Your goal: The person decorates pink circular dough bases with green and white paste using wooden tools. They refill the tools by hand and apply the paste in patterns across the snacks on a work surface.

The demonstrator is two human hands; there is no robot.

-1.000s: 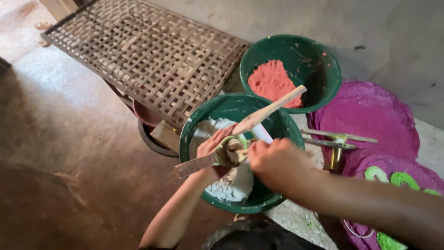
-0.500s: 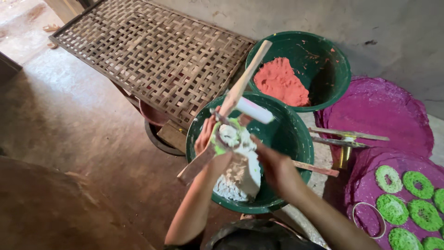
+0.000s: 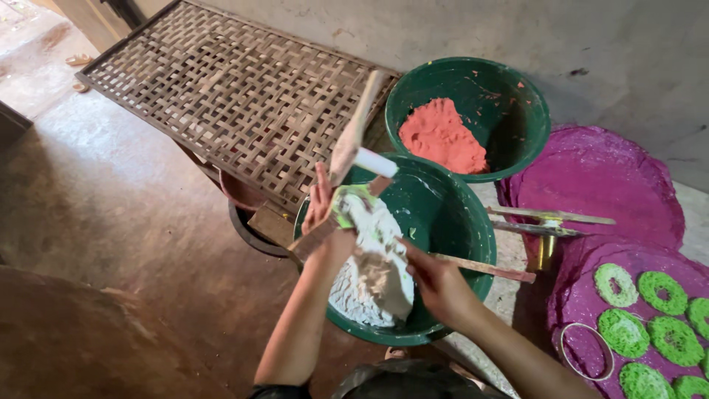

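Bare concrete floor [image 3: 111,222] and a grey wall frame the scene, with a large woven bamboo mat [image 3: 236,111] lying on a low frame at upper left. Right of it, purple round mats [image 3: 598,177] cover the ground, the nearer one [image 3: 576,295] carrying green ring-shaped dough spirals [image 3: 650,310] and a metal ring [image 3: 583,351]. A green basin [image 3: 517,111] at the top holds orange-red dough [image 3: 442,137]. A second green basin [image 3: 450,214] sits just below it, holding white dough [image 3: 354,295], with a wooden stick [image 3: 480,266] resting across its rim. A brass press with wooden handles [image 3: 550,225] stands beside that basin. Over the basin, the left hand [image 3: 321,207] is clamped around a wooden-handled press [image 3: 354,148], tilted upward and smeared with white and green dough. The right hand [image 3: 439,284] pulls at a lump of white dough [image 3: 380,258] hanging from the press, fingers closed on it.
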